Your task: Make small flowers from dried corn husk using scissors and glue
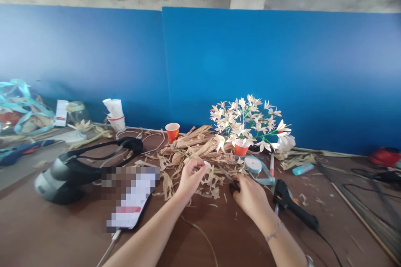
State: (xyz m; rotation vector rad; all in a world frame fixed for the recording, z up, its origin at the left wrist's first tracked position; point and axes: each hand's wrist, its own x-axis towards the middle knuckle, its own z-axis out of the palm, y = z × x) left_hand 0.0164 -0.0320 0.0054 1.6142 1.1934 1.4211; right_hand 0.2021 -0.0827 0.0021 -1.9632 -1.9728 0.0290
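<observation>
My left hand [191, 177] is closed, its thumb and fingertips pinching a small pale piece of husk [207, 165]. To its right, my right hand [250, 196] is wrapped around the black handle of a pair of scissors [232, 185], whose blades point up and left toward the left hand. Part of the handle is hidden by the fingers. Small husk scraps [214, 192] lie under and between both hands. Just beyond them spreads a heap of dry husks [191, 146]. White husk flowers on green stems [244, 119] stand in a red paper cup [241, 148] behind my right hand.
On the right lie a black glue gun [294, 206], a roll of light-blue ribbon [253, 164] and a turquoise tube [303, 169]. To the left are a cabled phone [134, 200] and a black-and-grey headset [67, 177]. Another red cup [172, 132] stands near the blue partition [250, 58].
</observation>
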